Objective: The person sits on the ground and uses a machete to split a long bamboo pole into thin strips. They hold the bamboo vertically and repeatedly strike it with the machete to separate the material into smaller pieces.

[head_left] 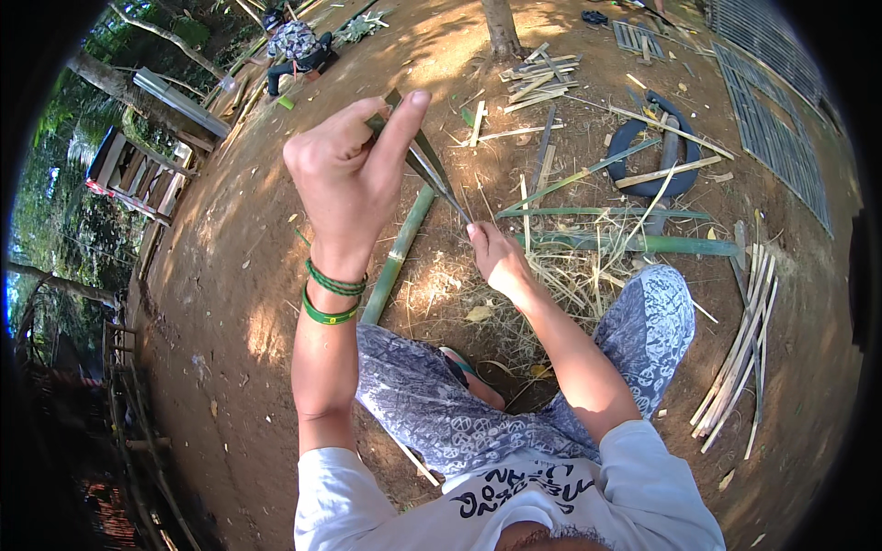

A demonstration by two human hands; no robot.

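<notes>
My left hand (347,151), with green bands at its wrist, is raised and closed on the upper end of a dark green-grey strip (425,158). The strip looks folded or split lengthwise and slants down to the right, narrowing; its exact material I cannot make out. At its lower end my right hand (499,259) is closed, with thumb and fingers pinching the tip. Beneath my hands lie a green bamboo pole (401,248) and, farther right, another green bamboo length (643,243) among pale shavings (570,289).
A black tyre-like ring (677,181) lies at the right, crossed by bamboo slats. Split sticks (742,344) are bundled near my right knee. More pieces (542,78) lie by a tree trunk (500,29). Slatted panels (776,138) lie far right; another person (296,48) sits far left.
</notes>
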